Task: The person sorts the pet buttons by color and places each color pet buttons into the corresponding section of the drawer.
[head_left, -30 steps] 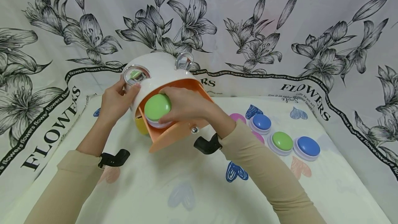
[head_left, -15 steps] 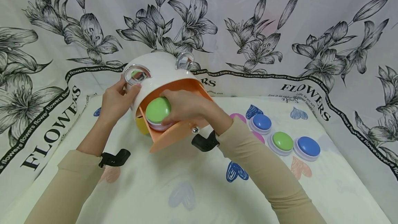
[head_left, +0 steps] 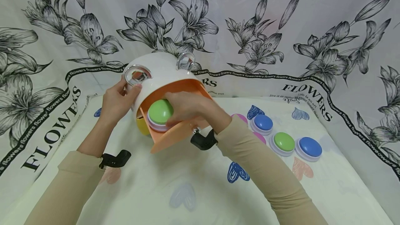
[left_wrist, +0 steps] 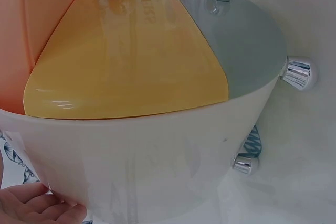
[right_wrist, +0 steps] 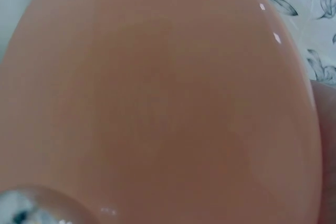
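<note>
A white rounded drawer box (head_left: pixel 156 63) stands tilted, with its orange drawer (head_left: pixel 172 134) pulled out. My right hand (head_left: pixel 189 106) grips a round button with a green dome and pale base (head_left: pixel 160 111), low inside that drawer. My left hand (head_left: pixel 117 101) holds the box's left side, thumb beside a silver ring-shaped foot (head_left: pixel 137 75). In the left wrist view, my left fingers (left_wrist: pixel 39 203) touch the white wall below the yellow drawer (left_wrist: pixel 126 56) and grey drawer (left_wrist: pixel 231 40). The orange drawer front (right_wrist: pixel 157 103) fills the right wrist view and hides my right fingers.
Right of the box lie a blue button (head_left: pixel 263 123), another green button (head_left: pixel 283 142) and a second blue button (head_left: pixel 309 147). Pink buttons (head_left: pixel 240 118) are partly hidden by my right arm. A flower-printed cloth (head_left: pixel 250 37) hangs behind the heart-printed table cover (head_left: pixel 200 183).
The green button in my right hand has moved slightly down and to the right within the orange drawer. My left hand and the box have stayed still.
</note>
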Demonstrator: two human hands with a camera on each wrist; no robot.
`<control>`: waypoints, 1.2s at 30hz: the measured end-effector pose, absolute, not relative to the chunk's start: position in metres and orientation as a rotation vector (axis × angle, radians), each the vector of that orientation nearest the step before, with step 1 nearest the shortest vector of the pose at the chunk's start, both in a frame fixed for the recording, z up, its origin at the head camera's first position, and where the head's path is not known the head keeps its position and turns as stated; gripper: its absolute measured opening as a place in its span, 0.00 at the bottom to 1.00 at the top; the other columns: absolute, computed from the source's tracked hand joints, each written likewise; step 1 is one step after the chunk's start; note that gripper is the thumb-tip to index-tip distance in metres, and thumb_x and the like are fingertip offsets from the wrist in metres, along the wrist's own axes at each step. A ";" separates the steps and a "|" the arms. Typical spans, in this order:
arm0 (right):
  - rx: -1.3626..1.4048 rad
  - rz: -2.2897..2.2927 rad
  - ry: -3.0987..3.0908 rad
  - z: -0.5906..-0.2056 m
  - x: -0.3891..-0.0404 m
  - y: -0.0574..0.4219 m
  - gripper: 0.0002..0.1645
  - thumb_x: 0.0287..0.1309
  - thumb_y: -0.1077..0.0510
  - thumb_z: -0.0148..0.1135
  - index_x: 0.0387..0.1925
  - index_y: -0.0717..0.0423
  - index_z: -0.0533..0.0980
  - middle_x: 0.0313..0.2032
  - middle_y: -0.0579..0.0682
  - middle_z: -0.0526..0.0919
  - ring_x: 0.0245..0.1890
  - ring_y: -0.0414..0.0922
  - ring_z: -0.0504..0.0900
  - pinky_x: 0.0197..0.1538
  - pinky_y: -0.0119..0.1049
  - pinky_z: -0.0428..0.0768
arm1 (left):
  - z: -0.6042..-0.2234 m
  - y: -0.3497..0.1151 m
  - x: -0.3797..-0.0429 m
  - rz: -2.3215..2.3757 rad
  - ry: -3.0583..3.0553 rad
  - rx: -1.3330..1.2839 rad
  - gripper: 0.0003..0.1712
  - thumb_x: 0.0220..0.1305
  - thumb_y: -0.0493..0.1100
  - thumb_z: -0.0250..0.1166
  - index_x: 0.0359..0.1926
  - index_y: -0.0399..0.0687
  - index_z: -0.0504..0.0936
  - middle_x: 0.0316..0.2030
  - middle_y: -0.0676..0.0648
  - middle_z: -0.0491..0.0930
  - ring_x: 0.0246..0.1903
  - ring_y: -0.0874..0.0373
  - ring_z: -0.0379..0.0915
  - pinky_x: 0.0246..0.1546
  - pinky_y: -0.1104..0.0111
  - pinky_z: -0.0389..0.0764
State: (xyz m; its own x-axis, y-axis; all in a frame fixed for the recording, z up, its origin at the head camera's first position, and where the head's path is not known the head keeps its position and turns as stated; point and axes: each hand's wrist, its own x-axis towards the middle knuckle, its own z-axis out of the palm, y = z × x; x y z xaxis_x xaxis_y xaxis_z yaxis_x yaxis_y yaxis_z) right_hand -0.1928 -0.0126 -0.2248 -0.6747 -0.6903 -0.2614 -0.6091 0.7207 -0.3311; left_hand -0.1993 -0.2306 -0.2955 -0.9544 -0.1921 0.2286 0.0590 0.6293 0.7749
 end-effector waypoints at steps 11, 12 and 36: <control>-1.043 -0.520 2.536 -0.223 -0.195 -0.006 0.37 0.56 0.44 0.60 0.64 0.51 0.60 0.56 0.44 0.71 0.51 0.39 0.70 0.54 0.29 0.71 | -0.294 -0.230 -0.198 -1.252 -2.576 0.122 0.43 0.58 0.69 0.51 0.70 0.56 0.55 0.51 0.40 0.70 0.42 0.51 0.63 0.24 0.84 0.70; -1.050 -0.530 2.543 -0.223 -0.195 -0.005 0.39 0.57 0.44 0.59 0.66 0.51 0.58 0.59 0.44 0.69 0.53 0.39 0.69 0.56 0.29 0.70 | -0.294 -0.230 -0.198 -1.249 -2.575 0.119 0.42 0.59 0.68 0.51 0.70 0.56 0.55 0.51 0.40 0.70 0.42 0.51 0.63 0.24 0.84 0.70; -1.212 -1.230 2.865 -0.247 -0.182 0.046 0.21 0.55 0.54 0.63 0.51 0.55 0.75 0.48 0.47 0.79 0.49 0.42 0.75 0.52 0.37 0.75 | -0.294 -0.230 -0.199 -1.254 -2.566 0.115 0.42 0.59 0.68 0.51 0.69 0.55 0.57 0.48 0.41 0.71 0.39 0.53 0.65 0.23 0.83 0.71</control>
State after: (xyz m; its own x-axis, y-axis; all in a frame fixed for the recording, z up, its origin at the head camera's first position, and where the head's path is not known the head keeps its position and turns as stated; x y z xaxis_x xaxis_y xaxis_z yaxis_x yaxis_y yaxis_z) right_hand -0.1815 0.0456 -0.2470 -0.7196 -0.5398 0.4367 -0.6884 0.4726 -0.5502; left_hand -0.1994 -0.2298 -0.2945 -0.9569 -0.1935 0.2165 0.0518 0.6197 0.7831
